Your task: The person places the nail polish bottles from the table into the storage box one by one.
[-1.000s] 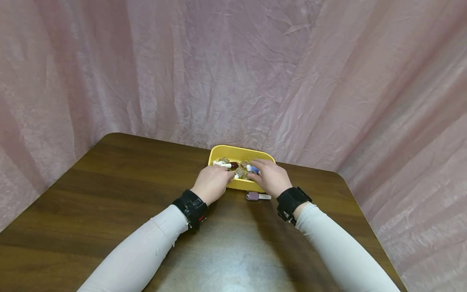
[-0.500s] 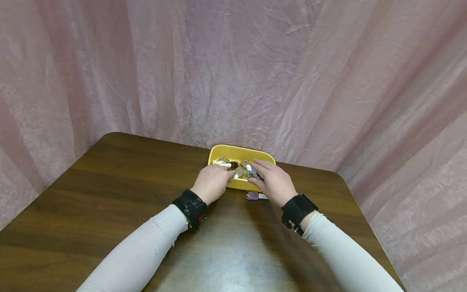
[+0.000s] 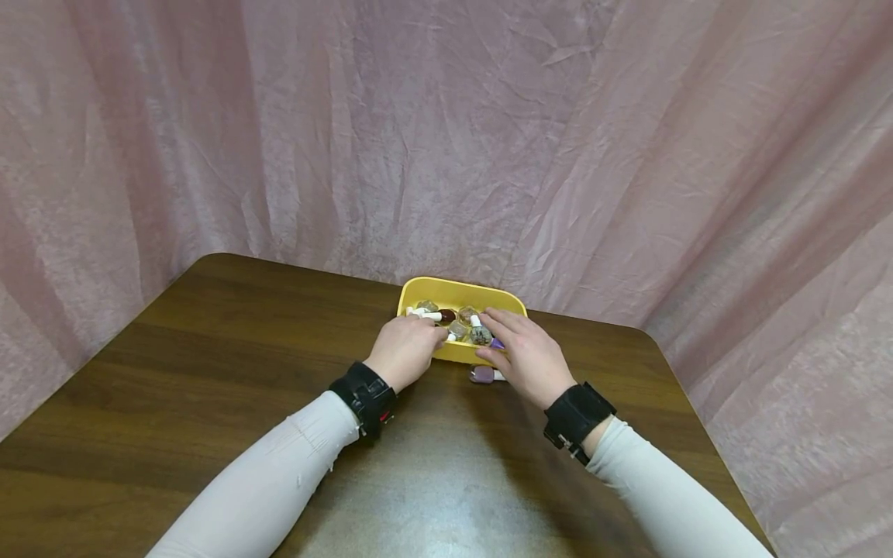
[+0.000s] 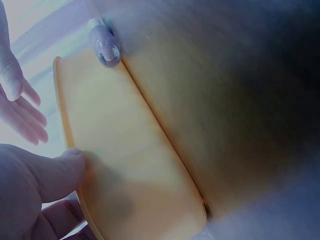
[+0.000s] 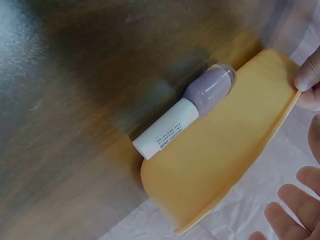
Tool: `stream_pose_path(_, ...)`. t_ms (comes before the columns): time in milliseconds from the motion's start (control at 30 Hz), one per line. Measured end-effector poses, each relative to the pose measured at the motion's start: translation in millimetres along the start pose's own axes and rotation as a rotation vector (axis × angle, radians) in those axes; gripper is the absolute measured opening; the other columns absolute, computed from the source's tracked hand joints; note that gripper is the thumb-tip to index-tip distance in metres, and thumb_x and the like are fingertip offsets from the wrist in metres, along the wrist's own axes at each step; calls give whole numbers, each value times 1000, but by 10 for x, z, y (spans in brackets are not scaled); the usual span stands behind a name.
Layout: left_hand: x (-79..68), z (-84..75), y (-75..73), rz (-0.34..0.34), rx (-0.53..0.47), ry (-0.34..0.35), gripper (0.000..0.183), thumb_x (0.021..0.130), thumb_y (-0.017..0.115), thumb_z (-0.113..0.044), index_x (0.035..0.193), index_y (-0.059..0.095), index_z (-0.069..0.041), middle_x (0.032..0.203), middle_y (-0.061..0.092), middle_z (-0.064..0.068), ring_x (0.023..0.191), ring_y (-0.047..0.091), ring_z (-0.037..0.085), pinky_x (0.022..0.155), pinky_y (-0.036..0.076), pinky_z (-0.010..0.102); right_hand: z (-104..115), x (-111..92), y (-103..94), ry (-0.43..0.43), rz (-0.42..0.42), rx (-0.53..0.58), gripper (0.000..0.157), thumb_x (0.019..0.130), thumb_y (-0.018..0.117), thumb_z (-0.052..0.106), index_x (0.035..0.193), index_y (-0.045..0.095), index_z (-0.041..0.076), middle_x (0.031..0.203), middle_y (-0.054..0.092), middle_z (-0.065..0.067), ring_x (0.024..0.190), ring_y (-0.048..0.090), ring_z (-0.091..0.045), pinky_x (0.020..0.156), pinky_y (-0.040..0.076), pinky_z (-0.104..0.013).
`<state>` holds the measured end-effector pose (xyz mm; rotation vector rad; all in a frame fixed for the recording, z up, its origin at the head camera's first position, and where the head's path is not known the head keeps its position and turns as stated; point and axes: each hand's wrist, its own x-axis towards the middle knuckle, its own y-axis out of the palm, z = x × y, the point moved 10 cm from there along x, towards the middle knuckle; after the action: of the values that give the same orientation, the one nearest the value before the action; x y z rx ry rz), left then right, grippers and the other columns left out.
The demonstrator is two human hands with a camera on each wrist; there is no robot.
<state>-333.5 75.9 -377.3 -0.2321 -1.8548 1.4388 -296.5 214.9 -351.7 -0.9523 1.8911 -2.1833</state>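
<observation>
My left hand grips the near left rim of a yellow bin. In the left wrist view its thumb presses the outer wall and the fingers go over inside. Over the bin's right part is my right hand, palm down with fingers spread, nothing held in them. Below its fingertips lie a glittery nail polish bottle with a white cap and a purple bottle, partly hidden. A mauve nail polish bottle lies on its side on the table, along the bin's front wall.
Inside the bin are a dark red bottle and several clear ones with white caps. The bin stands at the far edge of the brown wooden table. Behind it hangs a pink curtain.
My right hand has drawn slightly right and back, uncovering the glittery bottle and a purple one and covering more of the mauve bottle's cap. The left hand and the bin stay put.
</observation>
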Motion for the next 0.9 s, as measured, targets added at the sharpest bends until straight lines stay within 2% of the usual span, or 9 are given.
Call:
stream_pose_path(333,6,1,5,-3,-7,2,7,101,80,-16,106,85,-14,98,81,4,89,76,32,80,61,49,61,-166,-75,-31,-38,11,68,98,87,31,156,62,6,160,59,-14,146,57,-36,120,46,-53)
stream_pose_path(633,8,18,41,31,-7,-10,10,103,78,-16,110,86,-15,102,82,4,93,76,30,84,62,47,87,-299,-120,-61,-72,-3,68,95,90,29,154,64,6,155,64,-15,142,61,-38,117,48,-55)
stream_pose_path(900,-1,3,19,23,-13,-6,10,103,78,-15,110,85,-14,102,82,4,92,76,30,83,62,47,78,-387,-133,-22,-36,14,66,97,87,33,153,65,7,157,63,-12,143,60,-35,120,46,-55)
